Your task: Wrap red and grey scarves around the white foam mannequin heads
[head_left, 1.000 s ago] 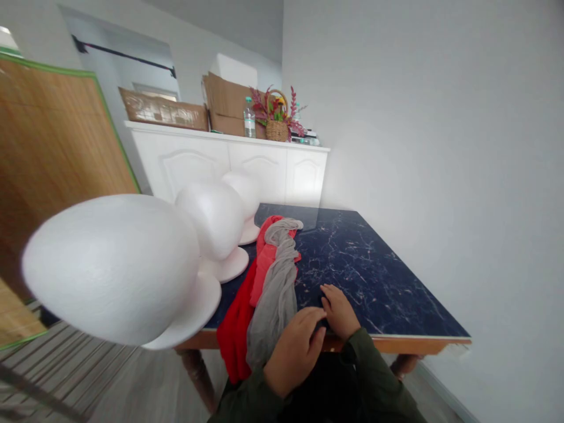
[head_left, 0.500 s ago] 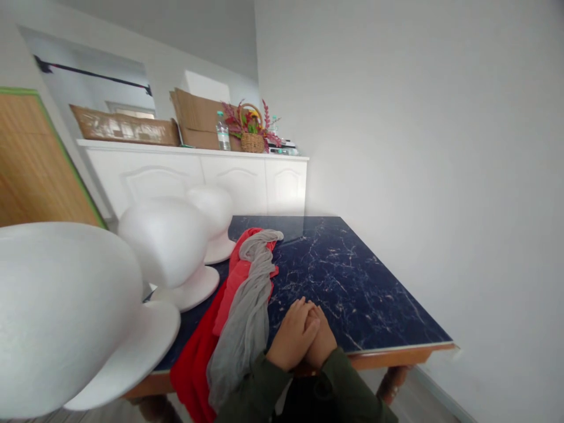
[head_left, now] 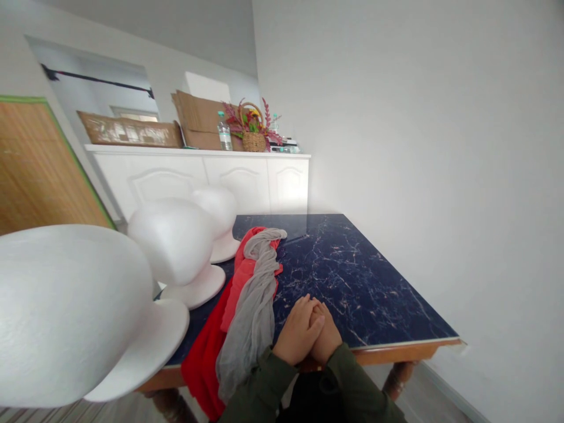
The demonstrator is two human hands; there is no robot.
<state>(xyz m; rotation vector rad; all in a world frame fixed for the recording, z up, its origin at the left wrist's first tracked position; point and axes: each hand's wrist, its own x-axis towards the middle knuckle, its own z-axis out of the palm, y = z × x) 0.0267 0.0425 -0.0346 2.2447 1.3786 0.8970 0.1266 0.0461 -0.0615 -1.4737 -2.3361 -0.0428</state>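
My left hand [head_left: 298,330] and my right hand [head_left: 326,336] rest together at the near edge of the dark blue marbled table [head_left: 352,282]. The left lies over the right, with the fingers of both closed against each other and partly hidden. No object shows in either. Just left of them, a grey scarf [head_left: 255,311] lies lengthwise on the table, over a coral red scarf [head_left: 240,279] and a deeper red one [head_left: 198,364]. Their near ends hang over the table's edge.
Three white foam mannequin heads stand in a row along the left: a near one [head_left: 74,311], a middle one [head_left: 171,241] and a far one [head_left: 218,208]. Behind, a white cabinet [head_left: 238,182] carries cardboard boxes [head_left: 132,130], a water bottle [head_left: 224,135] and a flower basket [head_left: 253,141]. A wall [head_left: 418,147] borders the right.
The view has shifted slightly, so the table, scarves and heads sit a little further right in the picture. My hands stay folded together in the same place on the table.
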